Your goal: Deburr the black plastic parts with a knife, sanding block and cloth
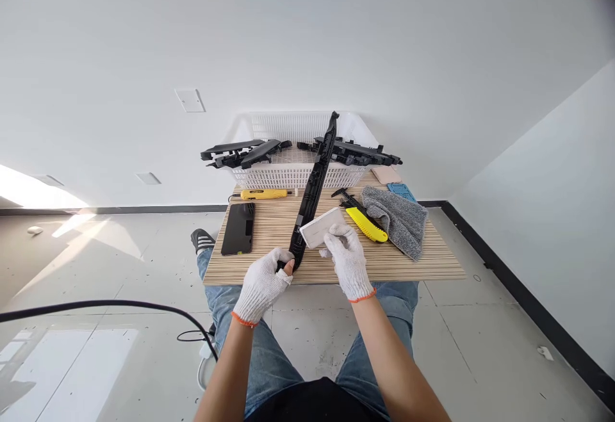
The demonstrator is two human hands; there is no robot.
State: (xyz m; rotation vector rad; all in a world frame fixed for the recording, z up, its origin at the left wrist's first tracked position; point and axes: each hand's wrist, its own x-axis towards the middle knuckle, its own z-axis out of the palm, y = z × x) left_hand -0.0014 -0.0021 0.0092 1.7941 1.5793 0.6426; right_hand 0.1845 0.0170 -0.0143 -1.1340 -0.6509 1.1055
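Observation:
My left hand [266,281], in a white knit glove with an orange cuff, is closed round the near end of a long black plastic trim strip [314,188]. The strip slants up and away, its far end over a white basket [307,175]. In my right hand [344,252], gloved the same way, a flat whitish rectangular block [321,227] is pinched between thumb and fingers. One end of the block lies close against the strip's right edge; whether they touch I cannot tell.
More black plastic parts lie across the basket, left [247,153] and right [358,152]. On the wooden table [269,273] are a yellow pen-shaped tool [264,194], a black case [238,228], a caliper [348,199], a yellow utility knife [368,225] and a grey cloth [398,217].

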